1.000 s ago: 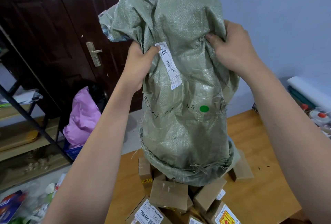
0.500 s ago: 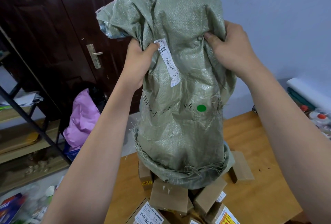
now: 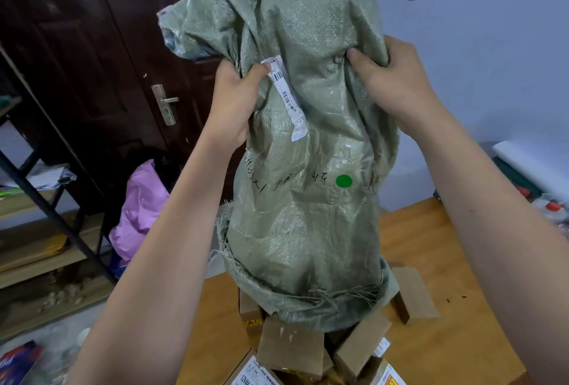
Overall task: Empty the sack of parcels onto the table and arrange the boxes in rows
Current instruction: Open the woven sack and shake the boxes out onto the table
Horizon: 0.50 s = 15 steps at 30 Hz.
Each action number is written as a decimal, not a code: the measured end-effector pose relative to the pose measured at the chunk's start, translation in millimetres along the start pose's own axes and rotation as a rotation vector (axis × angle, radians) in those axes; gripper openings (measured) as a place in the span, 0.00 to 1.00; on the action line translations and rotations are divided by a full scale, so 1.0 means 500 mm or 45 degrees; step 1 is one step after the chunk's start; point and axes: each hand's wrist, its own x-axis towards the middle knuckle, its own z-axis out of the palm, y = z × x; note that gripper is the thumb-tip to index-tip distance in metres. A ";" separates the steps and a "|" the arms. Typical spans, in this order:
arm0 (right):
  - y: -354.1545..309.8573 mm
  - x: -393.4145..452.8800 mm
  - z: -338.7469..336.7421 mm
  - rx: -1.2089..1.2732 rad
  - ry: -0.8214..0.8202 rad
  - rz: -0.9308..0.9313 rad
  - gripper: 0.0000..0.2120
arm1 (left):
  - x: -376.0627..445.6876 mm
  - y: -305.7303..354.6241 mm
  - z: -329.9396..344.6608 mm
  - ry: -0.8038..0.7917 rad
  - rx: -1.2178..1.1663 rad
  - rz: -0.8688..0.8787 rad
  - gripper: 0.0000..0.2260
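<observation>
A grey-green woven sack (image 3: 304, 224) hangs upside down over the wooden table (image 3: 437, 338), its frayed mouth down on a heap of boxes. My left hand (image 3: 234, 101) grips a fold of the sack beside a white barcode label (image 3: 286, 98). My right hand (image 3: 397, 82) grips the cloth on the other side at the same height. Several brown cardboard boxes (image 3: 289, 350) lie piled under the mouth, and one box (image 3: 414, 293) sits apart at the right. Whatever is still inside the sack is hidden.
A dark wooden door (image 3: 101, 46) stands behind the sack. A metal shelf rack (image 3: 40, 200) is at the left, with a pink plastic bag (image 3: 138, 212) on the floor beside it. Clutter with red-capped items (image 3: 551, 206) lies at the table's far right.
The sack has been lifted slightly higher, both hands keeping their grip. The boxes under the mouth have stayed where they were.
</observation>
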 end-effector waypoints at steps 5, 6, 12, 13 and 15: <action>0.005 -0.026 0.034 0.089 -0.372 0.084 0.36 | -0.008 -0.002 0.042 -0.044 -0.270 -0.114 0.13; 0.011 -0.033 0.045 0.089 -0.449 0.077 0.45 | -0.013 -0.005 0.055 -0.063 -0.300 -0.129 0.14; 0.043 -0.036 0.081 0.075 -0.493 0.044 0.51 | -0.040 -0.016 0.118 -0.220 -0.363 -0.172 0.13; 0.051 -0.032 0.076 0.069 -0.424 0.055 0.50 | -0.041 -0.018 0.120 -0.295 -0.399 -0.190 0.14; 0.066 -0.027 0.063 0.033 -0.256 0.071 0.44 | -0.046 -0.020 0.112 -0.469 -0.380 -0.193 0.16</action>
